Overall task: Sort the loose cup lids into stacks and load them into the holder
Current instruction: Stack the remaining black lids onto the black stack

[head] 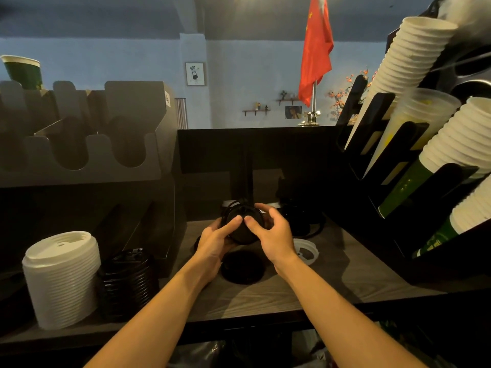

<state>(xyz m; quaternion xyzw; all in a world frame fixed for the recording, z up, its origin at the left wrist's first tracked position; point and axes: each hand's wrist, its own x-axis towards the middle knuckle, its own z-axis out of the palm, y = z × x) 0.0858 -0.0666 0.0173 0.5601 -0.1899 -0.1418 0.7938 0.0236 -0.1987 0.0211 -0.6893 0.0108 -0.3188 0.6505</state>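
Observation:
Both my hands hold a small stack of black lids (240,217) above the middle of the wooden counter (332,277). My left hand (216,241) grips it from the left with its thumb on top. My right hand (271,233) grips it from the right, thumb also on top. A loose black lid (243,266) lies flat just below my hands. A loose white lid (305,251) lies to the right of it. More black lids (300,216) sit in the dark behind. The grey lid holder (87,144) with U-shaped slots stands at the left.
A tall white lid stack (62,280) and a shorter black lid stack (125,282) stand at the counter's front left. A black rack (377,166) with stacked paper cups (409,57) fills the right side. A dark partition closes off the back of the counter.

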